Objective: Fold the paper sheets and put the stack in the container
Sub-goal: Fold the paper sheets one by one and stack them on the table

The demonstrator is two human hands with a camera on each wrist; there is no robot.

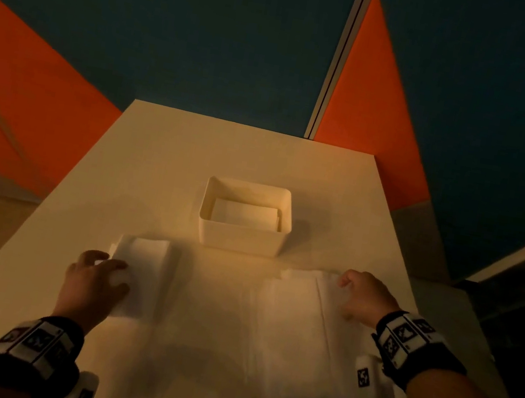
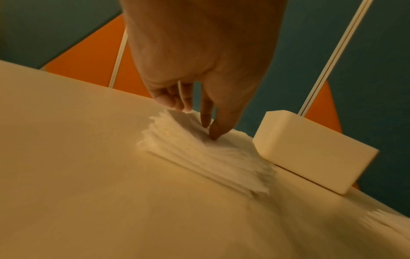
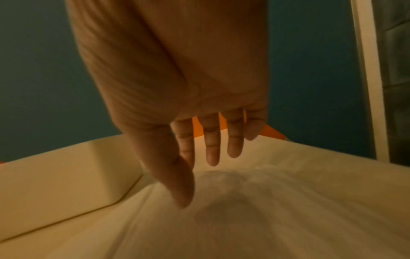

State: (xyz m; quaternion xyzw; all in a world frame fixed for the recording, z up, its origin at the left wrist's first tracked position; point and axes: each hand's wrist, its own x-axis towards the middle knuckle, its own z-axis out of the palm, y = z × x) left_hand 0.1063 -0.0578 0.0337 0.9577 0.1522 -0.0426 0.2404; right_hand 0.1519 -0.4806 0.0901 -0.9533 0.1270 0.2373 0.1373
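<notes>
White table (image 1: 163, 161) against teal-and-orange wall panels (image 1: 178, 28)

container (image 1: 242, 237) behind, folded stack (image 1: 141, 269) left; open sheets (image 1: 291, 311) right

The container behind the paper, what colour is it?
The container is plain white, tinted by warm light; clearest in the head view.

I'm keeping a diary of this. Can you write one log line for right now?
left hand: presses folded paper stack | right hand: over unfolded sheets | container: holds folded paper
</notes>
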